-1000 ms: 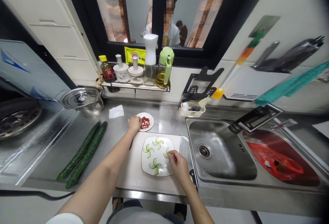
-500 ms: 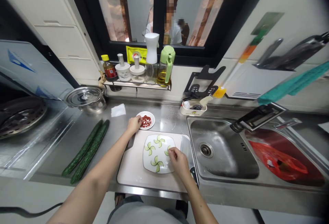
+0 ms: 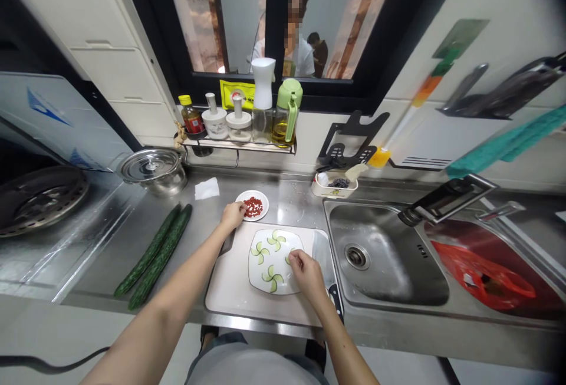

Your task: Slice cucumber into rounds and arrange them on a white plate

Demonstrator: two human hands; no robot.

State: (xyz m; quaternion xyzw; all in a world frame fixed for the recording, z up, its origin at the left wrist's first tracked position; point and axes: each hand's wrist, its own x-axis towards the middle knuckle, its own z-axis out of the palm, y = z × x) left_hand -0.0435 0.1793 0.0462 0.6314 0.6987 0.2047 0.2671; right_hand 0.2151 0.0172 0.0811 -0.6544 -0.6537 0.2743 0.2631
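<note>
My left hand (image 3: 232, 216) reaches over the left side of a small white plate (image 3: 266, 208) with bright red bits (image 3: 253, 209) on it; its fingertips are pinched together among the bits. On a white cutting board (image 3: 223, 293) rests a squarish white plate (image 3: 287, 285), where thin green slices are laid out as pinwheels (image 3: 272, 279). Over this plate's right side, my right hand (image 3: 307, 274) holds thumb and fingers together, partly covering one pinwheel. What either pinch holds is too small to make out. A kitchen knife (image 3: 322, 252) lies along the board's right edge.
Two long cucumbers (image 3: 163, 249) lie on the counter at left, near a lidded steel pot (image 3: 152, 167) and a white paper piece (image 3: 207, 188). At right is a sink (image 3: 375, 255) with a red bag (image 3: 481, 279) beyond. A seasoning shelf (image 3: 241, 144) hangs behind.
The camera view has shifted slightly, moving the scene a little to the right. Both hands stay at the same spots over their plates.
</note>
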